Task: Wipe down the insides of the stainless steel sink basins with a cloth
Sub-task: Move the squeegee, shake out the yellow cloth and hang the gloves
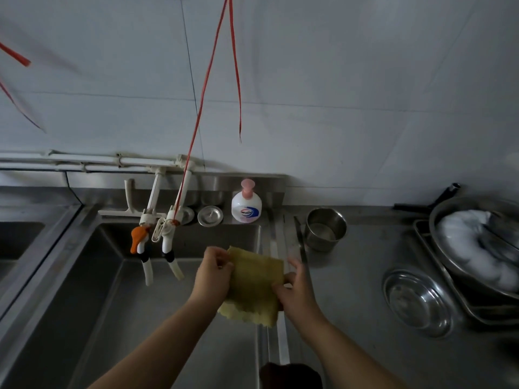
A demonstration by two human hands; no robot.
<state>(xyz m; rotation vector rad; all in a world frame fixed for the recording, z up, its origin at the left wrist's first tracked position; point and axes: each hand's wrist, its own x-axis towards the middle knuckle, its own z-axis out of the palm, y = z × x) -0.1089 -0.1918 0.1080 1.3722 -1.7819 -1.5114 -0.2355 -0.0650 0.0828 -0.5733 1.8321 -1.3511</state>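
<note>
A yellow cloth hangs spread between both hands above the right side of the large stainless steel sink basin. My left hand pinches its upper left corner. My right hand grips its right edge, over the basin's right rim. A second basin shows partly at the far left.
Two white taps with hose ends hang over the basin's back. A soap pump bottle and drain plug stand on the back ledge. On the right counter: a knife, steel cup, steel bowl, tray with pan.
</note>
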